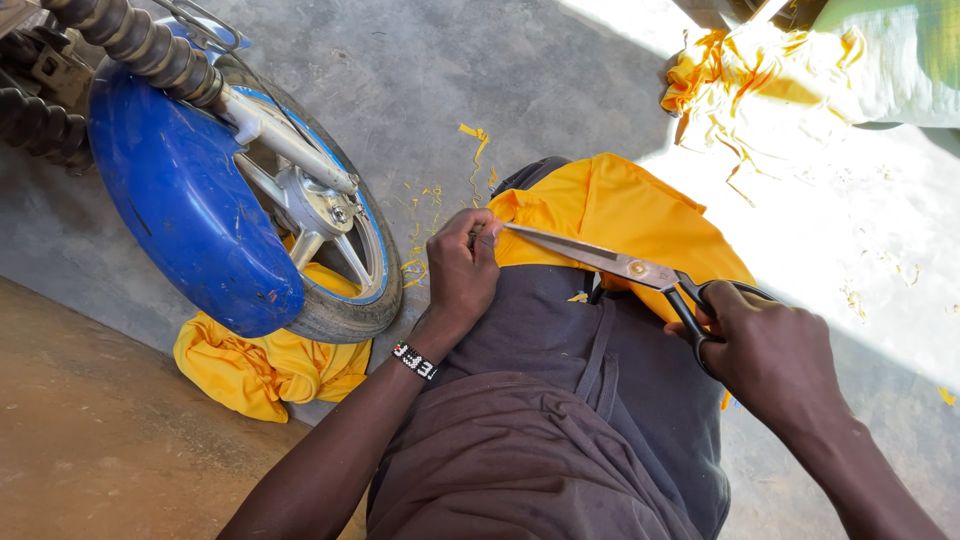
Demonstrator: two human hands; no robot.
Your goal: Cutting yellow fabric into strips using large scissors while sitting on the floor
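A yellow cloth [625, 215] lies draped over my knee, on dark grey trousers [560, 350]. My left hand [462, 268], with a beaded wristband, pinches the cloth's near edge at its left corner. My right hand [765, 345] grips the black handles of large metal scissors [610, 262]. The blades point left across the cloth and their tip nearly touches my left fingers.
A motorcycle front wheel [330, 240] with a blue mudguard [185, 195] stands at the left, resting on a bundle of yellow cloth [255, 365]. More yellow cloth [750, 70] is heaped at the top right by a pale sack [900, 60]. Yellow scraps [475, 135] litter the concrete floor.
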